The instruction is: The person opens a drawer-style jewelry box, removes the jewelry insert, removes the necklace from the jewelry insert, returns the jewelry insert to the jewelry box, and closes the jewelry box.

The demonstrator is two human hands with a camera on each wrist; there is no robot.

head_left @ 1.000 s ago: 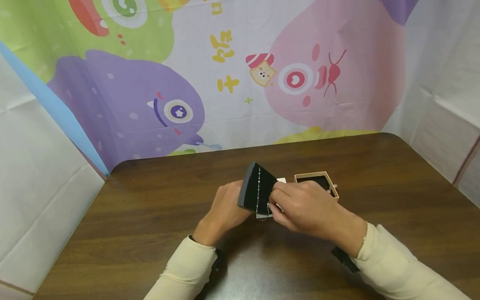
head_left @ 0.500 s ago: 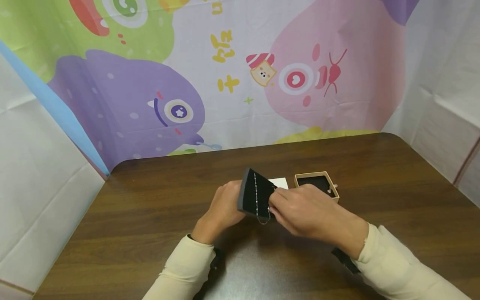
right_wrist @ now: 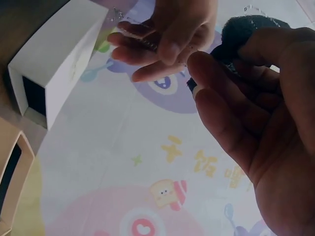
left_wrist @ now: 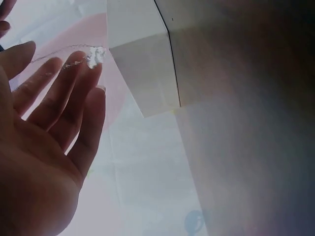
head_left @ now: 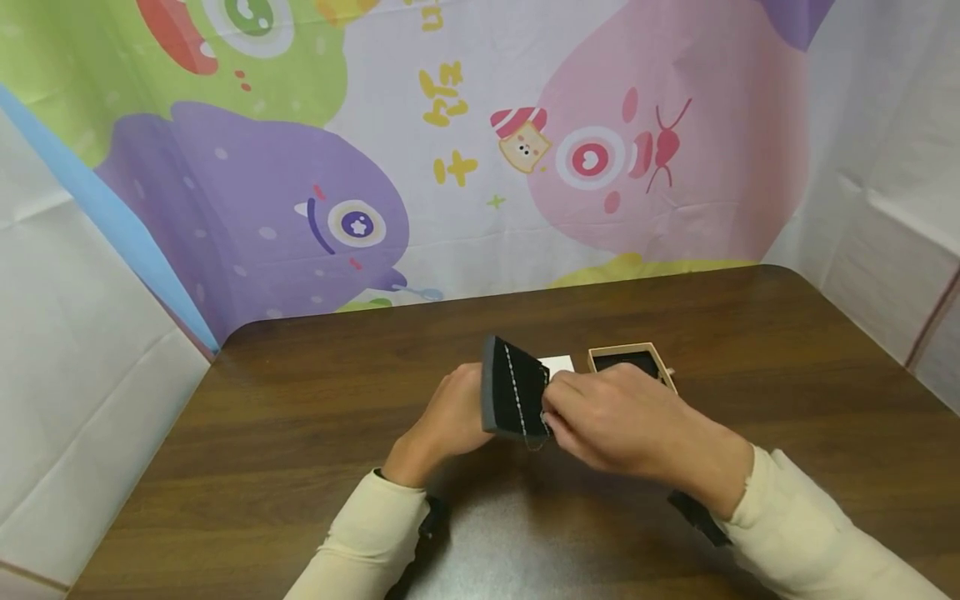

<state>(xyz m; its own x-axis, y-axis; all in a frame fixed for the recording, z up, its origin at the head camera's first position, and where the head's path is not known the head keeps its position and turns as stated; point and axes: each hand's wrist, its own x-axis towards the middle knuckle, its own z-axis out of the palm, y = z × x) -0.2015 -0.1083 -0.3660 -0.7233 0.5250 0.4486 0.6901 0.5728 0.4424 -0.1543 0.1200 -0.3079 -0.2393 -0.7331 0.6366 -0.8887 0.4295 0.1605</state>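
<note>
Head view: Above a dark wood table [head_left: 300,433], a person's right hand [head_left: 618,417] is pinching the edge of a tilted black pad [head_left: 531,387], while a silver chain [head_left: 514,385] is running down its face and a loop is dangling below. The left hand [head_left: 453,412] is lying partly hidden behind the pad. A white box [head_left: 557,364] and a tan-walled tray [head_left: 665,367] are standing beyond; the pad is out of both. The work appears partway: one length is resting on the pad, the loop is hanging unsecured.

Left wrist view: Left fingers are extending unclenched, a fine chain draping over them near a glinting piece [left_wrist: 95,57], too blurred to identify.

Right wrist view: Thumb and fingers are gripping the pad, while chain is crossing the opposite hand; whether both stretches are joining is unclear.
</note>
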